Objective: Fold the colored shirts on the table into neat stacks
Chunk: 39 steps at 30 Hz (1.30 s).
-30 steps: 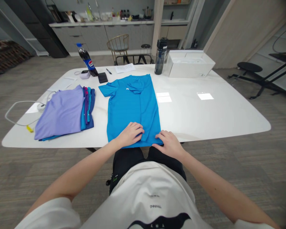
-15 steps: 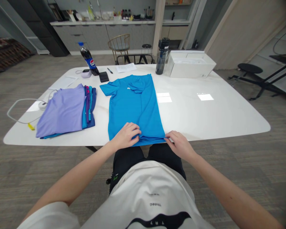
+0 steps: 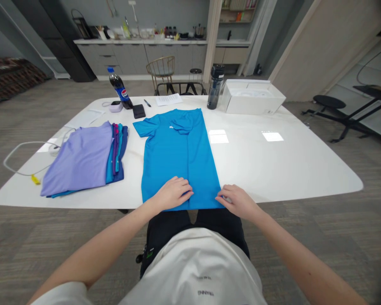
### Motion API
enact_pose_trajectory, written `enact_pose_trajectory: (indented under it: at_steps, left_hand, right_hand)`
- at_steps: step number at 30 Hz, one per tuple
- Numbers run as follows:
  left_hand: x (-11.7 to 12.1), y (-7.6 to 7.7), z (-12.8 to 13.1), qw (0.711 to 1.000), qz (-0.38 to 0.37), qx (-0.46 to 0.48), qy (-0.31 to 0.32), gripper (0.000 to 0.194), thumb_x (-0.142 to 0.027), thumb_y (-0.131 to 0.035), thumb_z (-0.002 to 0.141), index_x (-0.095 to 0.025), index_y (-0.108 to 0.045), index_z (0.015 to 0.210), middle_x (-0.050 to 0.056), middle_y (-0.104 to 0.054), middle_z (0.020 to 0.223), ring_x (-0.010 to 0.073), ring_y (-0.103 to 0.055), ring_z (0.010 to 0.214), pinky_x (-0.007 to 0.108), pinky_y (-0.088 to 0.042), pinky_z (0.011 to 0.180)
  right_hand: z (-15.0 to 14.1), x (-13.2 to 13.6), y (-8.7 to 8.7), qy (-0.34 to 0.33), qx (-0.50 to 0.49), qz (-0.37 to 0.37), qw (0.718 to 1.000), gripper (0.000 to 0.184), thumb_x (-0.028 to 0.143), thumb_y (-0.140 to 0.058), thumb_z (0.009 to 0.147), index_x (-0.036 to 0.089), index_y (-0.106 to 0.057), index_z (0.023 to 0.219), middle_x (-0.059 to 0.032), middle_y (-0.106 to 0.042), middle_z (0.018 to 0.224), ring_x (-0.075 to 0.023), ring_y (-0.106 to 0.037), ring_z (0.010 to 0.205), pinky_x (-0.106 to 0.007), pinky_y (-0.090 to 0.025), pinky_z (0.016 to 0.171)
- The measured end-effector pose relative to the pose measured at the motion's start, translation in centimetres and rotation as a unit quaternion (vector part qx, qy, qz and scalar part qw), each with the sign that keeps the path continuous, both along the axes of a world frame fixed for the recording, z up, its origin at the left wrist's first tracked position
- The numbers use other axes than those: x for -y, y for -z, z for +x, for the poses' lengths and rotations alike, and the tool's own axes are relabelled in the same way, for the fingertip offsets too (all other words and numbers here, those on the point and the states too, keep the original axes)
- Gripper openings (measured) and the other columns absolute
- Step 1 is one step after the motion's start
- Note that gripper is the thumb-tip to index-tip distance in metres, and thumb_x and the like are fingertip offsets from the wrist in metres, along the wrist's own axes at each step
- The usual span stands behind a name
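A blue T-shirt (image 3: 167,156) lies on the white table, its right side folded inward along a lengthwise line and one sleeve turned over near the collar. The other short sleeve sticks out to the left. My left hand (image 3: 174,192) rests on the lower part of the shirt, its fingers curled together at the folded edge. At the lower right corner of the hem, my right hand (image 3: 236,199) has thumb and fingers bent in a pinch on the cloth. The hem lies flat along the table's near edge.
Left of the shirt lies a stack of folded clothes (image 3: 79,156), lavender on top, near a white cable (image 3: 17,146). Behind stand a cola bottle (image 3: 120,89), a black wallet (image 3: 139,111), a paper sheet (image 3: 169,99), a dark water bottle (image 3: 215,87) and a white box (image 3: 254,97).
The shirt's hem, gaping and creased on the right before, now lies flat and straight. Both hands stay at the hem, the left slightly further right. The head view has tilted up a little.
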<state>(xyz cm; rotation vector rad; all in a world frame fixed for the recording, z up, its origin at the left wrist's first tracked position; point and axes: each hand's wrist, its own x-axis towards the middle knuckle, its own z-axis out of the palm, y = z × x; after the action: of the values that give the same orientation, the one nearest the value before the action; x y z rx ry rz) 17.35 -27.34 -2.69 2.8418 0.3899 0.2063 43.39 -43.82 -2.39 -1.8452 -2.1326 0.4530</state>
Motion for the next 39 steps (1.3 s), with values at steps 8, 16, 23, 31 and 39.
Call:
enact_pose_trajectory:
  at_steps: [8,16,23,31,39]
  left_hand:
    - [-10.2,1.1,4.8,0.965,-0.092,0.123,-0.212,0.018,-0.031,-0.051,0.098,-0.024,-0.066,0.107,0.004,-0.069,0.107,0.0193,-0.065,0.098,0.034,-0.05,0.086]
    - [-28.2,0.6,11.9,0.911,-0.044,0.089,-0.401,0.026,-0.033,-0.052,0.097,-0.021,-0.061,0.118,0.013,-0.068,0.121,0.0302,-0.062,0.113,0.047,-0.047,0.095]
    - [-35.6,2.5,15.2,0.89,-0.032,-0.039,-0.452,0.037,-0.042,-0.056,0.097,-0.018,-0.059,0.124,0.02,-0.065,0.127,0.037,-0.058,0.12,0.052,-0.044,0.097]
    - [-37.3,1.9,15.1,0.887,-0.042,-0.018,-0.46,0.032,-0.042,-0.043,0.103,-0.022,-0.061,0.121,0.012,-0.072,0.113,0.03,-0.061,0.115,0.046,-0.04,0.099]
    - [-38.6,2.0,7.1,0.848,0.075,-0.025,-0.523,0.032,-0.038,-0.046,0.101,-0.02,-0.058,0.125,0.016,-0.065,0.126,0.0332,-0.056,0.119,0.047,-0.04,0.097]
  right_hand:
    - [3.4,-11.3,0.3,0.074,-0.083,-0.019,0.994,0.024,0.038,-0.052,0.101,0.023,-0.07,0.098,-0.0016,-0.067,0.086,-0.0162,-0.061,0.074,-0.028,-0.044,0.072]
    - [8.8,-27.4,1.7,0.113,-0.075,-0.005,0.991,0.022,0.037,-0.054,0.097,0.022,-0.071,0.1,-0.0026,-0.067,0.089,-0.0173,-0.061,0.08,-0.027,-0.044,0.074]
    - [13.4,-44.0,2.0,0.24,0.01,0.021,0.971,0.034,0.026,-0.046,0.101,0.02,-0.061,0.132,-0.0161,-0.059,0.124,-0.0296,-0.056,0.112,-0.04,-0.046,0.091]
    - [17.2,-52.4,3.7,0.246,0.092,0.025,0.965,0.029,0.039,-0.054,0.098,0.025,-0.07,0.118,-0.0145,-0.054,0.125,-0.0334,-0.05,0.119,-0.046,-0.046,0.093]
    - [14.2,-52.4,3.6,0.292,0.117,0.111,0.943,0.032,0.03,-0.044,0.1,0.017,-0.065,0.12,-0.0197,-0.055,0.125,-0.0371,-0.048,0.119,-0.052,-0.04,0.095]
